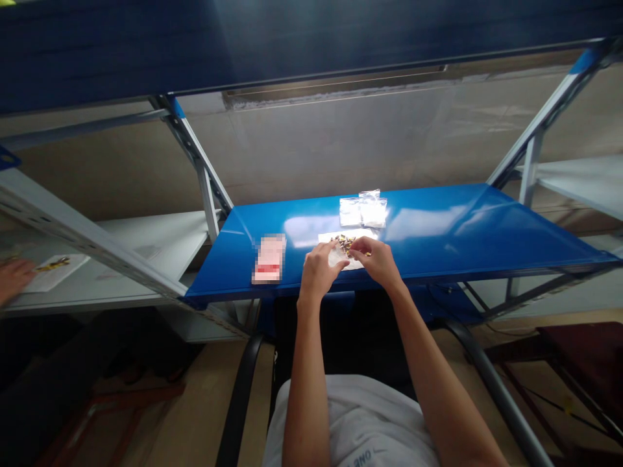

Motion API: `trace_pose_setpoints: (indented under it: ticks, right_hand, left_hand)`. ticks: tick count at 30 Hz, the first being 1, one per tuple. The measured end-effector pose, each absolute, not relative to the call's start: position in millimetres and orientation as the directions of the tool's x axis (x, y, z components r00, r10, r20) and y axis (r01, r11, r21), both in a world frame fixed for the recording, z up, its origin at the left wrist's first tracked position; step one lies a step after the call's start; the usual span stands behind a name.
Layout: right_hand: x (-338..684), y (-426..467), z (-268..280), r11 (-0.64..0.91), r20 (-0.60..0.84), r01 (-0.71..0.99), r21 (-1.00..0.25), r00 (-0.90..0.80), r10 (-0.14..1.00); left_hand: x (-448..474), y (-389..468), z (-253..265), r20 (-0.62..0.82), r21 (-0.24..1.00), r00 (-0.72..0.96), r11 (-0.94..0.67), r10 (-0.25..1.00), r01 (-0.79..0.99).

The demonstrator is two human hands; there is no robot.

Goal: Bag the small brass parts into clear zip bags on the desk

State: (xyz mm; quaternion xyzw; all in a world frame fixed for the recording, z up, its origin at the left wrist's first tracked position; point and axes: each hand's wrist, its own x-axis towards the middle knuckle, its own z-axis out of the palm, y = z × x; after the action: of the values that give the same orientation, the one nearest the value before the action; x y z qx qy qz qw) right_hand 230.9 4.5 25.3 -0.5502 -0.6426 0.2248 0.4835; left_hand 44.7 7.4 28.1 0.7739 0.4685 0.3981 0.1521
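A small pile of shiny gold and dark pieces (344, 243), perhaps metal, lies on a white sheet (357, 233) near the front edge of the blue table. Curved around the pile's left side is my left hand (318, 264), its thumb and fingers apart. From the right, my right hand (374, 255) reaches in with thumb and fingertips brought together at the pile's edge. Whatever is between those fingertips is too small to make out. Just behind the sheet lie several clear, glossy plastic bags (363, 211), partly overlapping.
A blurred-out pink and white rectangle (269, 259) lies on the blue tabletop (438, 240), left of my hands. Metal posts (199, 155) carry a blue shelf (292, 45) overhead. At far left, another person's hand (14, 279) rests near gold pieces on a grey shelf.
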Motion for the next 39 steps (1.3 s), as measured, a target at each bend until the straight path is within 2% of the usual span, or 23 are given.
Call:
trace_pose_setpoints:
  ticks: [5, 11, 14, 17, 20, 24, 28, 33, 36, 39]
  right_hand:
    - [224.4, 5.9, 24.7, 0.348, 0.365, 0.295, -0.890, 0.005, 0.931]
    - [227.3, 4.5, 24.2, 0.381, 0.381, 0.327, -0.865, -0.066, 0.922]
    - [232.7, 6.5, 21.6, 0.376, 0.412, 0.448, -0.811, -0.018, 0.911]
    - [236.3, 10.2, 15.9, 0.343, 0.449, 0.657, -0.672, -0.007, 0.893]
    - [234.8, 12.0, 10.3, 0.252, 0.386, 0.782, -0.570, -0.015, 0.922]
    - [228.6, 11.0, 9.2, 0.167, 0.317, 0.862, -0.478, -0.008, 0.948]
    - [224.2, 11.4, 11.2, 0.146, 0.295, 0.880, -0.451, -0.008, 0.956]
    - [222.9, 14.9, 6.9, 0.157, 0.345, 0.867, -0.473, 0.018, 0.938]
    - [223.8, 16.6, 5.9, 0.234, 0.434, 0.788, -0.570, 0.046, 0.900]
    - [224.1, 16.0, 11.5, 0.326, 0.488, 0.636, -0.700, 0.093, 0.868]
  left_hand:
    - [49.9, 5.0, 32.1, 0.481, 0.618, 0.272, -0.542, 0.833, 0.569]
    - [45.4, 5.4, 32.2, 0.495, 0.637, 0.267, -0.555, 0.827, 0.535]
    - [43.8, 6.4, 30.9, 0.509, 0.624, 0.258, -0.558, 0.822, 0.547]
    - [44.2, 6.1, 30.4, 0.506, 0.590, 0.243, -0.538, 0.828, 0.603]
    - [44.5, 5.2, 30.6, 0.491, 0.565, 0.245, -0.520, 0.836, 0.640]
    - [42.6, 4.1, 31.7, 0.493, 0.564, 0.231, -0.510, 0.839, 0.649]
    - [40.3, 4.1, 32.3, 0.498, 0.563, 0.222, -0.507, 0.838, 0.653]
    - [40.0, 4.9, 30.3, 0.493, 0.561, 0.215, -0.497, 0.843, 0.662]
    - [41.1, 5.1, 29.4, 0.488, 0.546, 0.223, -0.494, 0.844, 0.676]
    - [43.0, 5.1, 29.8, 0.481, 0.518, 0.231, -0.487, 0.846, 0.703]
